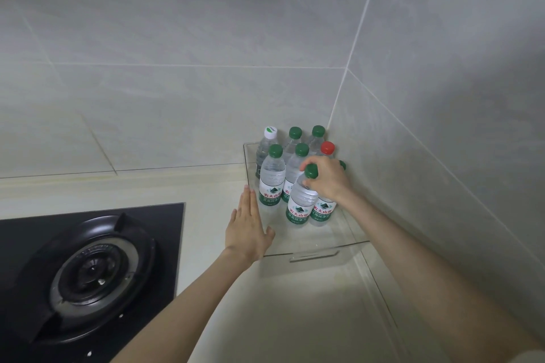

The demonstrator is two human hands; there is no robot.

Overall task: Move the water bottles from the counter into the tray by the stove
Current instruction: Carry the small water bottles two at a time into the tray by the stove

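grip: right hand (326,178) is closed around the neck of a green-capped bottle (300,200), fingers just under the cap, bottle leaning slightly to the left.
left hand: left hand (247,225) lies flat with fingers straight, holding nothing, pressed against the left wall of the clear tray (315,255).
bottle position: the held bottle is inside the tray, in the front row; whether its base rests on the tray floor cannot be told.
tray contents: several other bottles stand upright behind and beside it, most with green caps, one with a red cap (327,147), one with a white cap (270,132).
tray location: in the corner of the tiled walls, on the pale counter (265,318), to the right of the black stove (88,268).
counter: no loose bottle is visible on the counter in this view.
step in hand: judged as setting this bottle down in the front row.
advice: bring the bottle upright before letting go, lower it until the base sits flat, keep it off its neighbours so none tips.
advice, left hand: bracing the tray wall should stop the tray sliding toward the stove.
risk: a leaning release could knock over the bottle touching it on the right.
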